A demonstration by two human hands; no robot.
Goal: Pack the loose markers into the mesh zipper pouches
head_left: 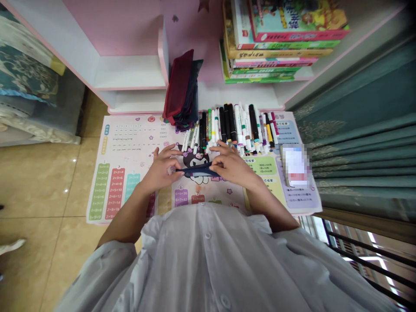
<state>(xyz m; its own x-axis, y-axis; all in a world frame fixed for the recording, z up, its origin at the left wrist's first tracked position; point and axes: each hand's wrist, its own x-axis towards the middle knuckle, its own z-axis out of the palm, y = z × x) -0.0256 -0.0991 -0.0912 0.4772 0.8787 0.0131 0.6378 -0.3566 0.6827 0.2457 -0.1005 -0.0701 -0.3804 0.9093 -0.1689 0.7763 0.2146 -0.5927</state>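
Observation:
Between both hands a dark blue pouch (199, 169), seen nearly edge-on, is held just over the printed desk mat (120, 125). My left hand (164, 168) pinches its left end between thumb and forefinger, the other fingers spread. At the right end, my right hand (229, 162) grips it the same way. Beyond my fingers lies a row of markers (238, 125) in white, black and other colours, side by side. Behind the row's left end, a stack of mesh pouches (178, 86), dark red on top with dark ones under it, leans at the shelf.
A pile of books (276, 54) rests on the pink and white shelf (130, 71) at the back right. On the mat's right side is a phone (295, 167), partly blurred. Green curtains (357, 130) hang at the right, above a dark railing (367, 260).

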